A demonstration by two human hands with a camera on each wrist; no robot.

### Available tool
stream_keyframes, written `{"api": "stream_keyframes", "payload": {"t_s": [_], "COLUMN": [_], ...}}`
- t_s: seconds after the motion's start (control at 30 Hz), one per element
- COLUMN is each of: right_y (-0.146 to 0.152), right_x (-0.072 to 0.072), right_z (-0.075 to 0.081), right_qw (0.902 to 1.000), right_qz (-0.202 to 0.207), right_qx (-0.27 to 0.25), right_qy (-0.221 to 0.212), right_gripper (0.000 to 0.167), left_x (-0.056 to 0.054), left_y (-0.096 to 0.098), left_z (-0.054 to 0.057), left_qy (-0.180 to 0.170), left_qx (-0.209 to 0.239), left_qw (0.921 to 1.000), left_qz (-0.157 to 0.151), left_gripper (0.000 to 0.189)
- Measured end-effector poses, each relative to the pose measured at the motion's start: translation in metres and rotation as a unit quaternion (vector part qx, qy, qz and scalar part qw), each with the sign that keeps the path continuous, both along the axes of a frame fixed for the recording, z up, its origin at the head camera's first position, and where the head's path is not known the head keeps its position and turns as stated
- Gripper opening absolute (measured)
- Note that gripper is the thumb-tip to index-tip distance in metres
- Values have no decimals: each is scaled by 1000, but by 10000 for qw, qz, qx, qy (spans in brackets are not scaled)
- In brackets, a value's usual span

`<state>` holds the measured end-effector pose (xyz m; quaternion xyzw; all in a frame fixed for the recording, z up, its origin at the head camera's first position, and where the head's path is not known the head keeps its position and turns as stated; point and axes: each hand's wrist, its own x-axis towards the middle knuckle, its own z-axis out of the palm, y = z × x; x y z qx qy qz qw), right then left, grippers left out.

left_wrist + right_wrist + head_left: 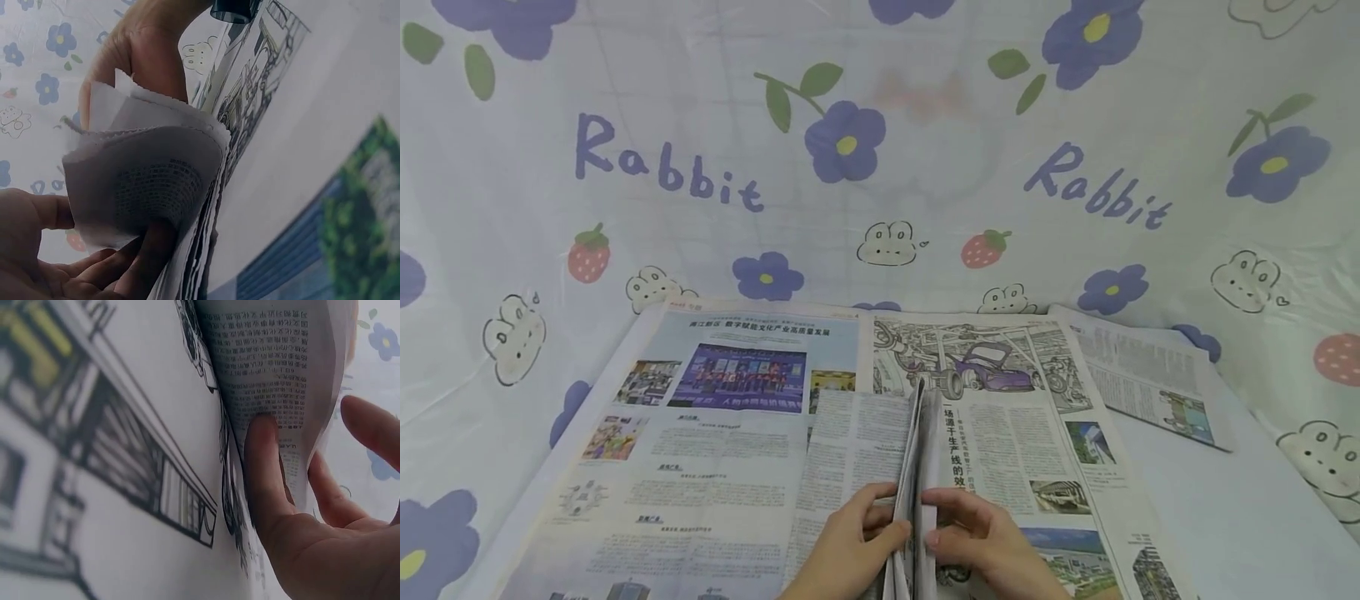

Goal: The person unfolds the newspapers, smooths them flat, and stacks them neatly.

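Note:
A folded newspaper [929,450] with several layers stands on its edge between the hands in the head view. My left hand [853,542] pinches its left-side layers between thumb and fingers. From the other side, my right hand [992,546] grips the right-side layers with the thumb low and the fingers above. In the left wrist view the curved newspaper pages [137,175] bulge apart at their ragged edges, with left-hand fingers tucked behind print. The right wrist view has the right thumb [265,456] pressed flat against a printed page [262,369].
Spread newspaper pages [722,492] lie beneath, with a car-factory drawing page [1015,450] on the right. A narrower printed sheet [857,433] lies left of the upright fold. Another newspaper [1157,383] rests farther right on the white table [1247,517]. A rabbit-and-flower curtain [925,192] hangs behind.

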<state>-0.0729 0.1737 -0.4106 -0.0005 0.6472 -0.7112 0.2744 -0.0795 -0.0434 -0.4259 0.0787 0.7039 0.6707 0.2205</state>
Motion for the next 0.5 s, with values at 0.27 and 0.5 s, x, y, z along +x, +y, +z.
{"api": "stream_keyframes", "payload": {"t_s": [0.27,0.5], "right_y": [5,11], "right_x": [-2,-2], "right_z": [2,0], "right_qw": [9928,9900], "right_qz": [-1153,-1306], "right_qx": [298,518], "right_qy": [-144,147], "right_gripper": [32,39], "left_x": [1,1], "left_y": [-5,-6], "left_z": [-2,-2], "left_qy": [514,990], "left_qx": [384,232], "left_qw": [9979,9947], "left_qz": [55,-153], "left_gripper": [79,70]}}
